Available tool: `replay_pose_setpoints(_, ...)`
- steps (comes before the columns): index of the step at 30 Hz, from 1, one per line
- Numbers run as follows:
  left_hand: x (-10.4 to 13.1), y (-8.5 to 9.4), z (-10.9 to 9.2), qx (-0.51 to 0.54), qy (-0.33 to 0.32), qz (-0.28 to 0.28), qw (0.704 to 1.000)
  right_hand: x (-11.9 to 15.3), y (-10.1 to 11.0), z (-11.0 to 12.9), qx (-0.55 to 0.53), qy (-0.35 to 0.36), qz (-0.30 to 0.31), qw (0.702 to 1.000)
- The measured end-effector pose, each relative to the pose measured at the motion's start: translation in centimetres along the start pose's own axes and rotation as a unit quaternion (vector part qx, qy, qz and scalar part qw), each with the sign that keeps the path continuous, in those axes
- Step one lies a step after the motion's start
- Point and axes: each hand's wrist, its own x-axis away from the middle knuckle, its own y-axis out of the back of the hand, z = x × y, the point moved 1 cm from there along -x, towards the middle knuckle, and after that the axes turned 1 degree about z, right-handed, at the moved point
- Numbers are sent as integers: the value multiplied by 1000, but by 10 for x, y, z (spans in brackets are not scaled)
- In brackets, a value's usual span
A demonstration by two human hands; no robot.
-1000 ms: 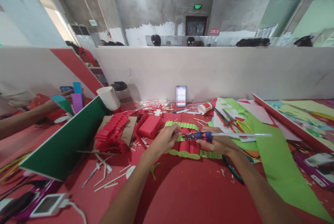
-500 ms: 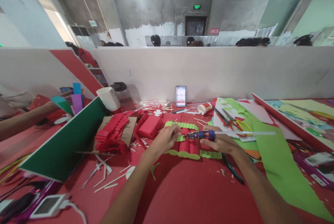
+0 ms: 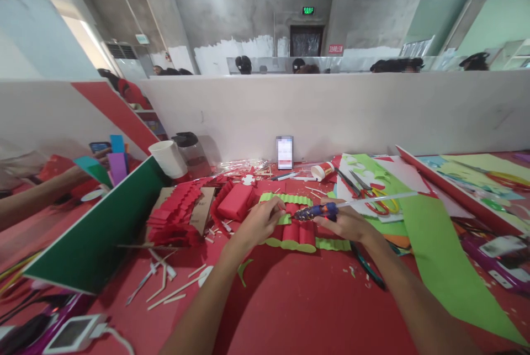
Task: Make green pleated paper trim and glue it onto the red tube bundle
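My right hand [image 3: 345, 221] is closed around a blue hot glue gun [image 3: 317, 212], and a clear glue stick [image 3: 383, 197] juts from its back to the right. The gun's nozzle points left, close to a small green paper strip [image 3: 285, 219]. My left hand [image 3: 265, 221] pinches at this strip with its fingers bent. Beneath both hands lie red paper rolls [image 3: 292, 235] side by side, with light green scalloped paper [image 3: 296, 247] along their near ends. A crinkled green paper strip [image 3: 304, 199] runs behind them, and another shows at the right.
A red paper-covered block [image 3: 236, 202] and pleated red paper [image 3: 171, 214] on cardboard lie to the left. Scissors [image 3: 370, 195] rest on green sheets at the right. Dark-handled pliers [image 3: 368, 266] lie by my right forearm. A phone [image 3: 284, 152] stands against the white partition.
The glue gun has tilted slightly, its glue stick's rear end now raised. The left hand keeps its place at the green strip. The whole view has shifted a little.
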Motion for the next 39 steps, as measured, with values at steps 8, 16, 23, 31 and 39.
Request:
replay_pose_setpoints(8,0,1,-1,1,2,8,1000,1,2,-5,-28,-15,-13,999)
replay_pose_setpoints(16,0,2,-2,1,0,6,1000,-1,1,-7,-25,-13,-11,1000)
replay_pose_setpoints(23,1,2,-4,1,-1,8,1000,-4,-2,-7,-14,-30,-15,999)
replay_pose_setpoints(31,0,0,-1,5,-1,1,1000,-2,5,2,-47,-7,12,999)
replay_pose_setpoints(39,0,1,-1,0,-3,9,1000,-4,0,-1,-40,-17,-2,999)
